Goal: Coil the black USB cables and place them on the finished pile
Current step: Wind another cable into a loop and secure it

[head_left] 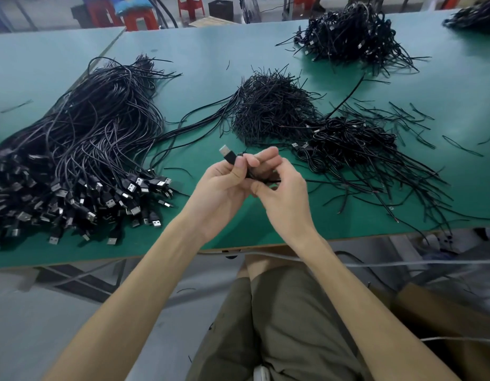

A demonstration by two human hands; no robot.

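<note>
One USB cable — plug up — gripped in curled fingers of left hand, right hand.

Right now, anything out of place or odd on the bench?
Piles mostly tidy, but loose black strands lie scattered on the green table right of the middle heap, and a few cable ends run to the front edge at right. One stray strand lies alone far left.

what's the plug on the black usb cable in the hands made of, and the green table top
Silver plug tip of the black USB cable: bare metal, by its pale sheen. The black housing behind it, gripped by the left hand, looks like matte plastic.
Green table top: matte sheet, perhaps rubber or laminate, over a brown board edge, likely wood.
</note>
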